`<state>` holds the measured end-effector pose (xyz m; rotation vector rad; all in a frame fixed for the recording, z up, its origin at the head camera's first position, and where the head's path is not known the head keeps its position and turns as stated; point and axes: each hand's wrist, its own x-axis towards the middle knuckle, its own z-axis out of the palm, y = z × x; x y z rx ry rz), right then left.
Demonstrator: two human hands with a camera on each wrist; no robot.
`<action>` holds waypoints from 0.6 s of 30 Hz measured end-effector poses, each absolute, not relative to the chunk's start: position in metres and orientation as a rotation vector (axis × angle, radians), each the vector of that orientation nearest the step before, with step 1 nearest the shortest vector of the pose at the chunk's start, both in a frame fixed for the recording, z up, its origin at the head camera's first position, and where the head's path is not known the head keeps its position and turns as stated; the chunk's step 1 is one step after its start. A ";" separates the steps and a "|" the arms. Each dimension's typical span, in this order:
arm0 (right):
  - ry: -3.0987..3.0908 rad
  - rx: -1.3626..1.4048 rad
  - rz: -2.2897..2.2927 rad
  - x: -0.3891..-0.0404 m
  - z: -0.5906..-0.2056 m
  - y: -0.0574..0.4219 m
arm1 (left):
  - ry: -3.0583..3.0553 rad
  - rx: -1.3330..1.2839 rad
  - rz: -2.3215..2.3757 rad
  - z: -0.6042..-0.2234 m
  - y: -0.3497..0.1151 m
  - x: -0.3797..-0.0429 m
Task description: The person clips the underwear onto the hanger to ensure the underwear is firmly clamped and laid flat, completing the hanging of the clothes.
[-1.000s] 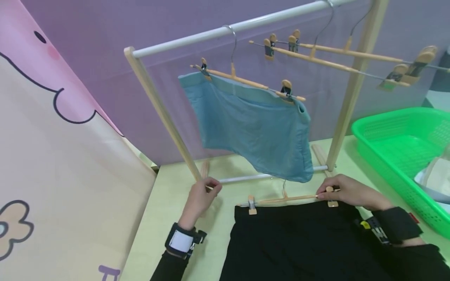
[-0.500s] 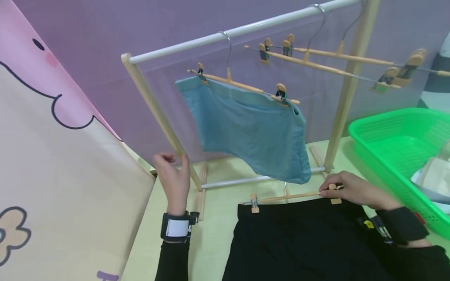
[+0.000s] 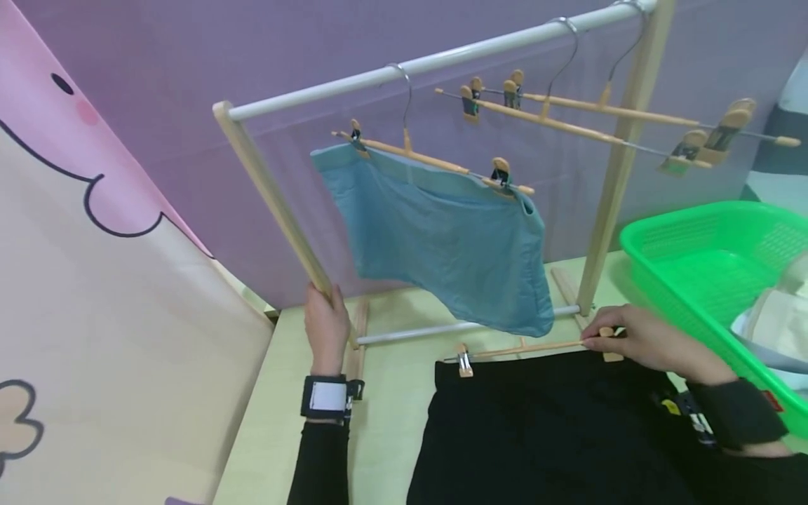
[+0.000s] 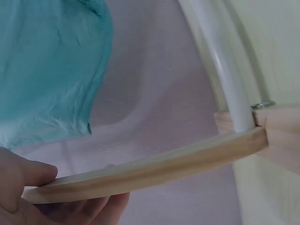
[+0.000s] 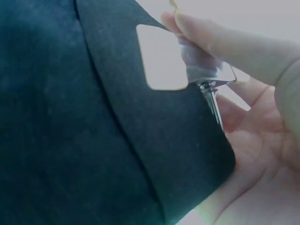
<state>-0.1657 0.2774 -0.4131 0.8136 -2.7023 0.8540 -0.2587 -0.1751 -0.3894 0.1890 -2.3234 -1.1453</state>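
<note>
My left hand (image 3: 327,330) grips the left wooden post (image 3: 271,193) of a small clothes rack; the left wrist view shows its thumb (image 4: 40,172) on one side of the post and fingers on the other. My right hand (image 3: 650,340) pinches the wooden clip hanger (image 3: 536,347) near its right clip (image 5: 164,58). From that hanger's two clips hangs a black garment (image 3: 536,428) by its waistband, spread toward me over the table. Blue shorts (image 3: 442,235) hang on another clip hanger (image 3: 435,160) from the rack's white top rail (image 3: 454,55).
Two bare clip hangers (image 3: 549,120) hang at the rail's right end. A green plastic basket (image 3: 707,217) with pale cloth-like items (image 3: 779,319) stands at the right. Along the rack's foot runs a white lower bar (image 3: 416,332). A printed panel (image 3: 126,337) borders the pale table at left.
My left hand has moved left from beside the black garment's hanger and taken hold of the rack's left post. The right hand stays at the hanger.
</note>
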 end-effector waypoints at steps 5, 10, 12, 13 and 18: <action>-2.710 0.763 0.778 -0.160 -0.405 0.280 | -2.366 0.166 -1.131 -0.392 -0.177 -0.259; -2.733 0.739 0.718 -0.153 -0.393 0.283 | -2.386 0.162 -1.137 -0.391 -0.178 -0.258; -2.743 0.719 0.684 -0.149 -0.386 0.284 | -2.390 0.163 -1.140 -0.391 -0.178 -0.258; -2.763 0.703 0.677 -0.147 -0.383 0.285 | -2.391 0.165 -1.140 -0.390 -0.178 -0.257; -2.907 0.582 0.624 -0.137 -0.365 0.287 | -2.402 0.165 -1.125 -0.391 -0.178 -0.258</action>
